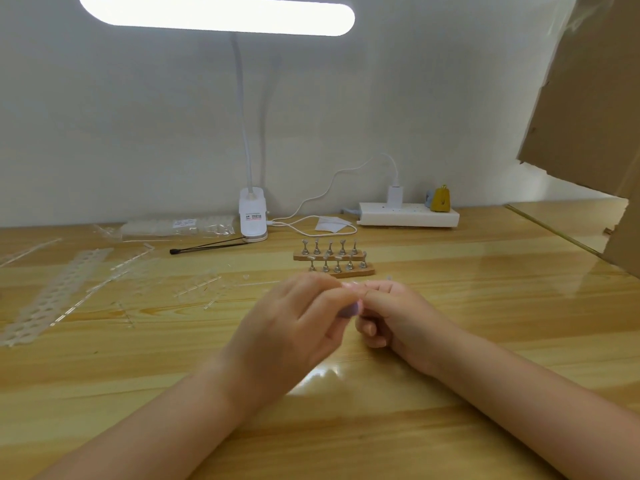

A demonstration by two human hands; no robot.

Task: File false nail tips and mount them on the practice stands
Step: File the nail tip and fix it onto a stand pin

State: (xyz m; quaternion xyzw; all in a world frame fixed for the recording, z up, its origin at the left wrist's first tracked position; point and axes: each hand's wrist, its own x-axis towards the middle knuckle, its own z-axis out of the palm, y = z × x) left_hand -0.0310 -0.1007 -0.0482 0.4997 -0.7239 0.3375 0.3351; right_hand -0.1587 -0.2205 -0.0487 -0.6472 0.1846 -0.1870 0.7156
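Observation:
My left hand (294, 327) holds a small purple nail file (453, 310) between curled fingers at the table's middle. Touching it, my right hand (394, 317) pinches something tiny at its fingertips; a clear nail tip (388, 278) seems to stick up there, but it is too small and blurred to be sure. Just behind the hands stand two wooden practice stands (341, 263), each with a row of metal holders. Some holders in the nearer row carry clear tips.
Empty clear plastic tip strips (59, 292) and sprues (197, 289) lie at the left. A packet of tips (176, 227), a clamp lamp base (253, 220), a black thin tool (207, 247), a white power strip (408, 214) and a cardboard box (588, 98) line the back and right.

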